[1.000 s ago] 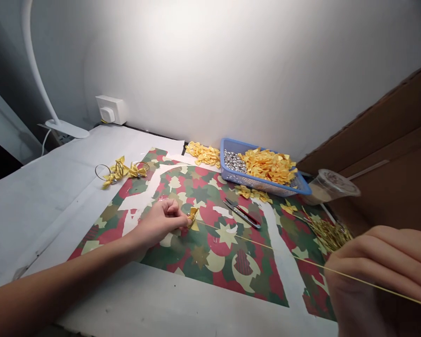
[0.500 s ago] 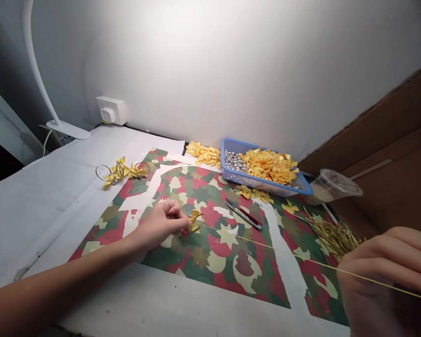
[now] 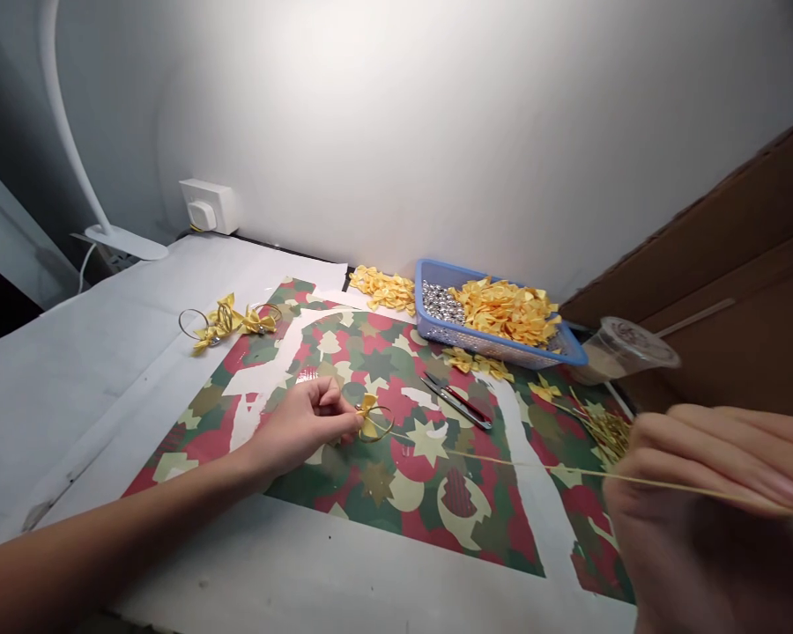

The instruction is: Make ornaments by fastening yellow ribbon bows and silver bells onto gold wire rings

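Pinched in my left hand [image 3: 310,421] is a small yellow bow [image 3: 368,407], with a round golden loop beside it over the patterned paper. From the loop a thin gold cord [image 3: 489,459] runs taut to the right. My right hand [image 3: 714,502], large and close at the right edge, has its fingers curled and the cord passes across them; its fingertips are partly hidden. Between the hands, thread snips [image 3: 459,401] with a red and a silver handle lie on the paper.
A blue basket [image 3: 499,350] at the back holds silver bells or beads [image 3: 441,304] and yellow bows [image 3: 506,313]. More bows [image 3: 383,289] lie beside it. Finished-looking looped bows [image 3: 231,323] sit at left. A clear plastic cup [image 3: 625,348] and gold cords [image 3: 601,431] are at right.
My right hand has moved left and slightly up, now covering more of the cord bundle. The loop by my left hand has shifted slightly right. My left hand has hardly moved.
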{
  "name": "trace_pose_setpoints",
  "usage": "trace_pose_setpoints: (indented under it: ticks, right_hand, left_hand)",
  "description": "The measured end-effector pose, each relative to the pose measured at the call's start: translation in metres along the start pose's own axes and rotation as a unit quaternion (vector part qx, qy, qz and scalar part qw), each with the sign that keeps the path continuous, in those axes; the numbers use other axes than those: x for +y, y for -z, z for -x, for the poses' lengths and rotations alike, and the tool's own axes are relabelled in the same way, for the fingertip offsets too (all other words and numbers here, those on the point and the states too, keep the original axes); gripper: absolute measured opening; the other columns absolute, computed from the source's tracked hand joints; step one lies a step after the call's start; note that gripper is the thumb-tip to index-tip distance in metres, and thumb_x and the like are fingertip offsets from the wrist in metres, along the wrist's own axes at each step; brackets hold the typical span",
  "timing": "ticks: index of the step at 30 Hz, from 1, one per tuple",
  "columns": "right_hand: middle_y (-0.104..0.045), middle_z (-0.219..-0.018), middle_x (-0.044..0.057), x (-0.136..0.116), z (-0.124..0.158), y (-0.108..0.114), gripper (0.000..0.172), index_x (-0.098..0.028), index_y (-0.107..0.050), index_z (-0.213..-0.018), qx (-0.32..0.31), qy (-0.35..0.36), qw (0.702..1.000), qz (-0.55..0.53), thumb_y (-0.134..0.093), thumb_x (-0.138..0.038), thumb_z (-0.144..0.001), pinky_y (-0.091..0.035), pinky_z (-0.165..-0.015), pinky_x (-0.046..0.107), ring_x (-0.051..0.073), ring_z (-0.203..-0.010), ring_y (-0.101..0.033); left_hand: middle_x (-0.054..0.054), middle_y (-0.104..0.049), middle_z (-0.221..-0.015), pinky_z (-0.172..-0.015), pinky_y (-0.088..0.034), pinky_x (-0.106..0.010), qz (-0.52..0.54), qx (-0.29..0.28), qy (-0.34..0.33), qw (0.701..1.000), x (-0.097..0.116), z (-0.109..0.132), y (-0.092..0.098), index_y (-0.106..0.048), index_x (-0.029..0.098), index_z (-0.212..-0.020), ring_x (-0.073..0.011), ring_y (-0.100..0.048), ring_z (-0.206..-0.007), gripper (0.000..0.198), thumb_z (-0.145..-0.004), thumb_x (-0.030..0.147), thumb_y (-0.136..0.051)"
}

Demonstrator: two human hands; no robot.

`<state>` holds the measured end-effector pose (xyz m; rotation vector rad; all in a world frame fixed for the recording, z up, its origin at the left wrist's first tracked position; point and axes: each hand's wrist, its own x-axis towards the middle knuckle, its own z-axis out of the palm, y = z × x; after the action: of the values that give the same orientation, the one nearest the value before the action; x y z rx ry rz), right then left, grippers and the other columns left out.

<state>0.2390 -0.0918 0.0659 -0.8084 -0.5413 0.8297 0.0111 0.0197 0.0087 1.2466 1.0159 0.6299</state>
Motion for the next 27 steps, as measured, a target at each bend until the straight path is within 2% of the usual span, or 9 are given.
trace_pose_setpoints:
  ticks: [2,4,7,10,13,16,20,24,27]
  right_hand:
    - [-0.037,-0.049,-0.007,0.006,-0.001,-0.013,0.028,-0.024,-0.057,-0.066,-0.011,-0.016,0.996,-0.088,-0.083,-0.017,-0.059,-0.035,-0.034,0.021,0.008,-0.041,-0.030]
    - [-0.042,-0.053,-0.005,0.015,-0.003,-0.019,0.023,-0.021,-0.059,-0.067,-0.055,-0.060,0.994,-0.074,-0.081,-0.017,-0.060,-0.041,-0.039,0.019,0.007,-0.045,-0.038]
    - [-0.050,-0.057,-0.002,0.032,-0.005,-0.021,0.018,-0.020,-0.061,-0.065,-0.116,-0.110,0.986,0.041,-0.077,-0.029,-0.068,-0.045,-0.047,0.021,0.009,-0.051,-0.047]
    - [-0.055,-0.060,-0.001,0.051,-0.001,-0.021,0.019,-0.020,-0.062,-0.071,-0.149,-0.141,0.965,0.165,-0.073,-0.035,-0.073,-0.048,-0.056,0.024,0.012,-0.057,-0.053]
    - [-0.057,-0.063,-0.001,0.068,0.009,-0.025,0.022,-0.019,-0.059,-0.072,-0.175,-0.146,0.938,0.262,-0.069,-0.039,-0.077,-0.048,-0.061,0.026,0.013,-0.060,-0.055]
    - [-0.056,-0.063,-0.001,0.080,0.015,-0.028,0.025,-0.019,-0.057,-0.071,-0.213,-0.160,0.916,0.301,-0.068,-0.041,-0.077,-0.047,-0.059,0.025,0.013,-0.060,-0.054]
    - [-0.057,-0.063,-0.002,0.087,0.018,-0.031,0.026,-0.018,-0.060,-0.070,-0.212,-0.164,0.918,0.292,-0.072,-0.041,-0.074,-0.045,-0.056,0.022,0.011,-0.059,-0.054]
    - [-0.060,-0.063,-0.001,0.091,0.019,-0.034,0.028,-0.018,-0.063,-0.070,-0.189,-0.205,0.924,0.264,-0.077,-0.042,-0.067,-0.047,-0.053,0.022,0.011,-0.057,-0.055]
    - [-0.062,-0.064,-0.002,0.094,0.018,-0.033,0.030,-0.019,-0.065,-0.077,-0.168,-0.223,0.929,0.244,-0.081,-0.040,-0.063,-0.049,-0.054,0.023,0.011,-0.056,-0.057]
  left_hand:
    - [0.004,-0.059,-0.057,-0.059,-0.042,-0.024,0.001,-0.001,0.004,1.000,0.001,0.000,-0.001,-0.021,0.021,-0.059,-0.0090,-0.053,-0.055,0.047,-0.063,0.020,-0.068]
    - [0.004,-0.060,-0.059,-0.059,-0.042,-0.024,-0.001,0.001,0.010,1.000,0.002,0.001,-0.001,-0.022,0.021,-0.059,-0.0089,-0.052,-0.056,0.047,-0.063,0.020,-0.069]
    - [0.004,-0.059,-0.061,-0.058,-0.041,-0.023,0.010,-0.002,0.016,1.000,0.004,0.003,0.000,-0.022,0.021,-0.060,-0.0086,-0.052,-0.056,0.047,-0.063,0.021,-0.069]
    - [0.004,-0.057,-0.062,-0.059,-0.042,-0.023,0.020,-0.009,0.019,1.000,0.005,0.005,0.000,-0.022,0.021,-0.059,-0.0088,-0.052,-0.056,0.048,-0.063,0.024,-0.070]
    - [0.005,-0.054,-0.058,-0.059,-0.042,-0.022,0.033,-0.023,0.008,0.999,0.006,0.006,0.000,-0.022,0.020,-0.059,-0.0085,-0.052,-0.055,0.048,-0.064,0.027,-0.070]
    - [0.006,-0.052,-0.058,-0.057,-0.041,-0.021,0.049,-0.037,0.001,0.998,0.006,0.006,0.000,-0.023,0.020,-0.059,-0.0077,-0.050,-0.054,0.048,-0.064,0.027,-0.070]
    - [0.005,-0.055,-0.061,-0.052,-0.039,-0.020,0.041,-0.048,-0.019,0.998,0.004,0.010,-0.001,-0.023,0.020,-0.058,-0.0079,-0.050,-0.055,0.047,-0.065,0.024,-0.070]
    - [0.003,-0.057,-0.065,-0.055,-0.042,-0.021,-0.007,-0.043,-0.112,0.993,-0.001,0.016,-0.003,-0.026,0.020,-0.060,-0.0089,-0.052,-0.060,0.040,-0.072,0.021,-0.064]
    - [0.004,-0.055,-0.068,-0.059,-0.047,-0.022,-0.036,-0.036,-0.169,0.984,-0.004,0.019,-0.005,-0.036,0.020,-0.066,-0.0096,-0.053,-0.062,0.029,-0.074,0.019,-0.063]
